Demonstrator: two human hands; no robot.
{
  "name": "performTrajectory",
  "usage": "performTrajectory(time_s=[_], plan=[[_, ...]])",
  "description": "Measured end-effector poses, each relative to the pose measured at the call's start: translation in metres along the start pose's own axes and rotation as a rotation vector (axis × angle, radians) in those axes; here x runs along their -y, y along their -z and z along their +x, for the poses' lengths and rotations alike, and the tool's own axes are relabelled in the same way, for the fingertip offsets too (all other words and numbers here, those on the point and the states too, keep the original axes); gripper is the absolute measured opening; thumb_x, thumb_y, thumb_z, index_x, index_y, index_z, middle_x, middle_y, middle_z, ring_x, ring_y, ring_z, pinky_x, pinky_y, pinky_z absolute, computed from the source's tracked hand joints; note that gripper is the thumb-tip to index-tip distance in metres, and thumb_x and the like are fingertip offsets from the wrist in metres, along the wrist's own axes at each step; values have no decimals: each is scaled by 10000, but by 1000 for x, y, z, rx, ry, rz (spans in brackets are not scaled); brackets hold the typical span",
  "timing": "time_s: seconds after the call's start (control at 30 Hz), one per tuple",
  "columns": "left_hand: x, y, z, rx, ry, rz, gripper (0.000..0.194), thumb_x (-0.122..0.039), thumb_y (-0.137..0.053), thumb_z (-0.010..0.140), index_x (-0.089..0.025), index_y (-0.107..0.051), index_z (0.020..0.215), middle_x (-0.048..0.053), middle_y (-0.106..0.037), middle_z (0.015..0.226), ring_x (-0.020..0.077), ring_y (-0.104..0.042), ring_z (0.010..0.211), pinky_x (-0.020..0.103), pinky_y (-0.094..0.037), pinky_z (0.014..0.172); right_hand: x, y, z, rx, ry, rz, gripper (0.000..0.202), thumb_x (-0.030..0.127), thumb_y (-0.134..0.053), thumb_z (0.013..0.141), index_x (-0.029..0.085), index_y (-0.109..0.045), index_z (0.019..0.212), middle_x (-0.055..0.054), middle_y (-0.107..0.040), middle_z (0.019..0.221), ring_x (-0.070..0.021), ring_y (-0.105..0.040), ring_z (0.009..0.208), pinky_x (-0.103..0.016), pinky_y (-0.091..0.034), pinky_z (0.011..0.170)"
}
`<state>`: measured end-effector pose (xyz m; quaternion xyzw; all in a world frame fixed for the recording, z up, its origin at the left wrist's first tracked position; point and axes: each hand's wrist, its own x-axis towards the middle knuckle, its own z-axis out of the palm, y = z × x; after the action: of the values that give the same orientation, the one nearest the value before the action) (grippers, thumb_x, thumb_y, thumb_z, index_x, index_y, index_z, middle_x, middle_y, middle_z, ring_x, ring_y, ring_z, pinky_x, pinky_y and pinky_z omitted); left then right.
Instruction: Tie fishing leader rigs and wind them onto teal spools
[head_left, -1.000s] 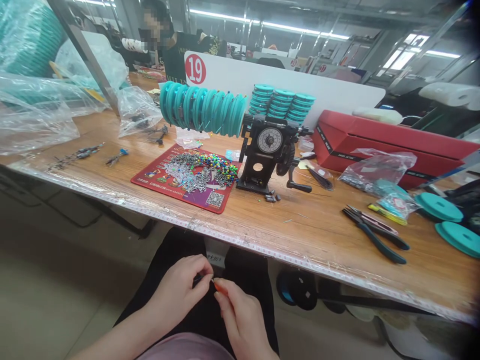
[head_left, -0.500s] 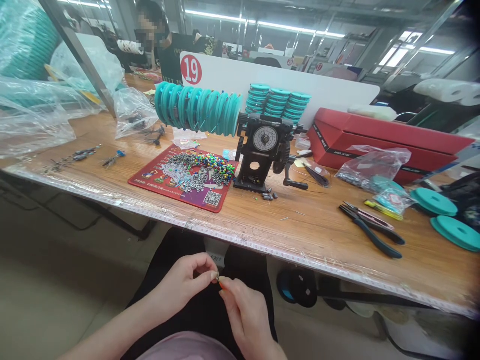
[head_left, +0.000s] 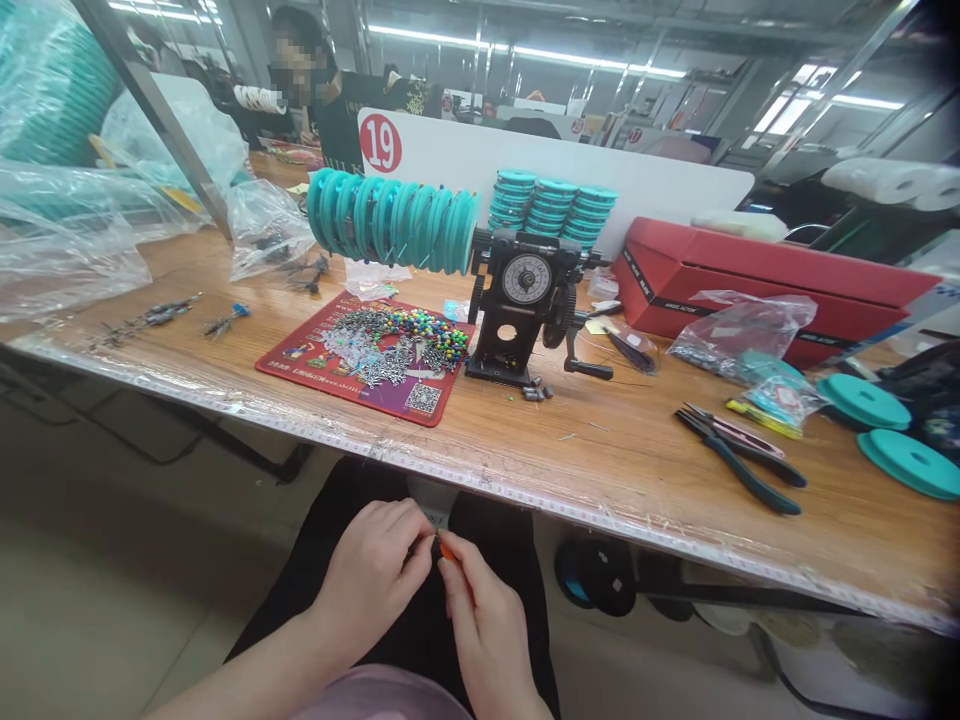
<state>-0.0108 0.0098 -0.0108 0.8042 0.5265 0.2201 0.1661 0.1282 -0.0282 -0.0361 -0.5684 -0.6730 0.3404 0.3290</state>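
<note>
Over my lap, below the table's front edge, my two hands meet at the fingertips. My right hand [head_left: 486, 612] pinches a small orange piece [head_left: 445, 550] between thumb and forefinger; its kind is too covered to tell. Thumb and finger of my left hand [head_left: 381, 560] are pressed together right at the tip of that piece. Whatever the left fingers grip is too small to make out. Above on the table lies a red mat [head_left: 300, 360] with a heap of small metal swivels [head_left: 386, 365] and coloured beads [head_left: 439, 330].
A black hand-cranked winder [head_left: 517, 320] carries a row of turquoise spools [head_left: 394, 220]. More spools [head_left: 555, 205] are stacked behind it. Pliers [head_left: 742, 465] lie at the right, near flat turquoise discs [head_left: 907, 462] and a red box [head_left: 765, 280]. A person [head_left: 307, 75] sits beyond the partition.
My left hand has rolled over, showing more of its back, and its fingers are bunched closer. The fingertips have risen slightly. More of the orange piece shows.
</note>
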Motion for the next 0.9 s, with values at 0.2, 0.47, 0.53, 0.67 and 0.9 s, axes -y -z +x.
performTrajectory(time_s=[0.2, 0.47, 0.53, 0.67, 0.9], plan=[[-5, 2, 5, 118, 198, -149, 163, -197, -399, 793, -190, -502, 666, 7, -543, 681, 156, -501, 644, 271, -383, 603, 0, -11, 1, -137, -54, 12, 266, 282, -332, 876, 229, -510, 1067, -30, -643, 937, -150, -618, 791, -184, -470, 605], [4, 8, 10, 255, 281, -622, 138, -207, -452, 770, -174, -517, 652, -28, -522, 655, 123, -485, 641, 219, -376, 597, -7, -3, 0, -76, -10, -99, 288, 310, -318, 884, 185, -576, 916, -30, -615, 673, -135, -591, 611, -179, -394, 466], [5, 9, 11, 289, 304, -681, 141, -215, -463, 762, -168, -526, 644, -31, -515, 637, 121, -468, 628, 218, -365, 583, -9, 0, 0, -50, 12, -101, 293, 314, -317, 886, 179, -577, 893, -19, -599, 632, -123, -572, 565, -180, -378, 454], [6, 11, 14, 352, 340, -778, 146, -234, -473, 756, -156, -534, 648, -34, -509, 613, 118, -454, 608, 218, -353, 566, -9, 4, 3, -5, 23, -69, 294, 325, -322, 888, 179, -575, 851, -1, -572, 589, -102, -524, 493, -180, -362, 449], [8, 10, 16, 400, 386, -909, 116, -206, -485, 730, -150, -545, 650, -14, -570, 634, 133, -514, 649, 233, -388, 616, -7, 7, 5, 43, 19, -38, 292, 331, -331, 886, 189, -578, 820, 18, -549, 565, -89, -494, 468, -175, -360, 454]])
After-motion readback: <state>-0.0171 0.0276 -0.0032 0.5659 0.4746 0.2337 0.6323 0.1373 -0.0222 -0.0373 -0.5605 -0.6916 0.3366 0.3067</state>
